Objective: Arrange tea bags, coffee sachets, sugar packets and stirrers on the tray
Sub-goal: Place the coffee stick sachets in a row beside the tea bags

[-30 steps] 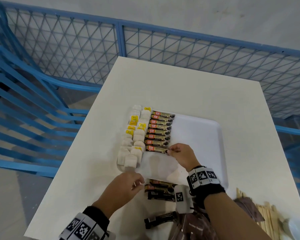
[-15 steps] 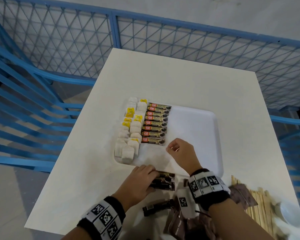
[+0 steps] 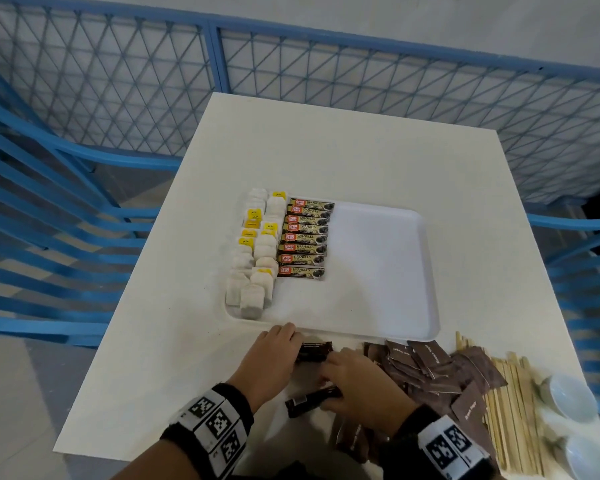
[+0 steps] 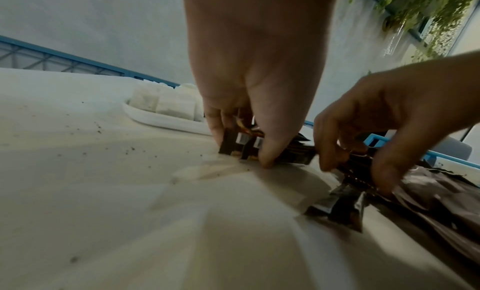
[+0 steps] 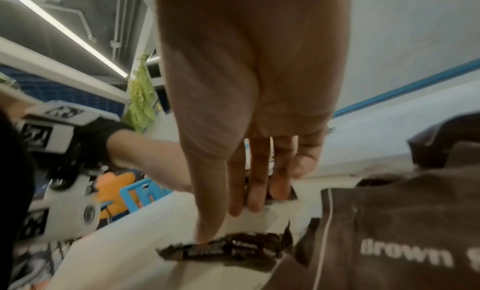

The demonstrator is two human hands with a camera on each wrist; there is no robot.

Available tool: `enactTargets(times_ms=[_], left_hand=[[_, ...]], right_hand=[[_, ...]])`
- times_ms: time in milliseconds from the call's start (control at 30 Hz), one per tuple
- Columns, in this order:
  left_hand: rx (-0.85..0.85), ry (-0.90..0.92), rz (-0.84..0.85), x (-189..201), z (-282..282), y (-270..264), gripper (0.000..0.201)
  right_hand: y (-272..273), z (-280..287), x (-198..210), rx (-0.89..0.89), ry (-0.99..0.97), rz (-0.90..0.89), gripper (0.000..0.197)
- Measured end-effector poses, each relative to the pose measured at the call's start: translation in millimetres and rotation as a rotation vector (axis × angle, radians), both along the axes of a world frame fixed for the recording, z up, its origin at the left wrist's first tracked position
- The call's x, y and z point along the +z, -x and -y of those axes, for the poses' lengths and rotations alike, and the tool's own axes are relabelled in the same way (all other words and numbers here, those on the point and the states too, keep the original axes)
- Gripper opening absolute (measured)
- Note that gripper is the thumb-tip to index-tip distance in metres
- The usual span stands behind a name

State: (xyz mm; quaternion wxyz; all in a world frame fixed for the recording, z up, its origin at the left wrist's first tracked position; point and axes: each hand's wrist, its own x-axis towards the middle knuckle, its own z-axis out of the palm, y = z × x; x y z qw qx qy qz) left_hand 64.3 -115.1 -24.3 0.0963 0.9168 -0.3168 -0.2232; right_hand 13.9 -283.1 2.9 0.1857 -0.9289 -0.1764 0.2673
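Observation:
A white tray [image 3: 378,271] carries two rows of tea bags [image 3: 253,268] at its left and a column of coffee sachets [image 3: 303,239] beside them. Just before the tray's front edge my left hand [image 3: 284,344] pinches a couple of dark coffee sachets [image 3: 314,351] lying on the table; the left wrist view shows its fingers and thumb [image 4: 267,151] on either side of them. My right hand [image 3: 329,379] pinches another loose coffee sachet [image 3: 310,401], thumb [image 5: 207,229] on its edge. Brown sugar packets [image 3: 430,368] and wooden stirrers [image 3: 510,414] lie to the right.
Two small white bowls [image 3: 570,396] sit at the table's near right corner. The white table [image 3: 326,150] ends close behind the tray, with a blue mesh railing [image 3: 222,64] beyond. The tray's right half [image 3: 388,244] holds nothing.
My right hand left the sachet column on the tray and came back to a loose sachet at the table's front. My left hand moved right onto the loose sachets and took hold of them.

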Motion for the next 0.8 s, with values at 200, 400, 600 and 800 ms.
enactTargets(times_ms=[200, 400, 600, 800], left_hand=[[0.060, -0.037, -0.092, 1, -14, 2, 0.024], [0.320, 0.235, -0.459, 20, -33, -4, 0.010], [0.572, 0.469, -0.625, 30, -50, -13, 0.012], [0.671, 0.738, -0.780, 51, -61, -22, 0.016]], right_hand=[[1, -8, -4, 0.078, 0.151, -0.011, 0.030], [-2, -9, 1, -0.134, -0.064, -0.020, 0.021], [-8, -14, 11, -0.473, -0.423, -0.181, 0.016], [-15, -30, 20, -0.688, -0.743, -0.308, 0.011]])
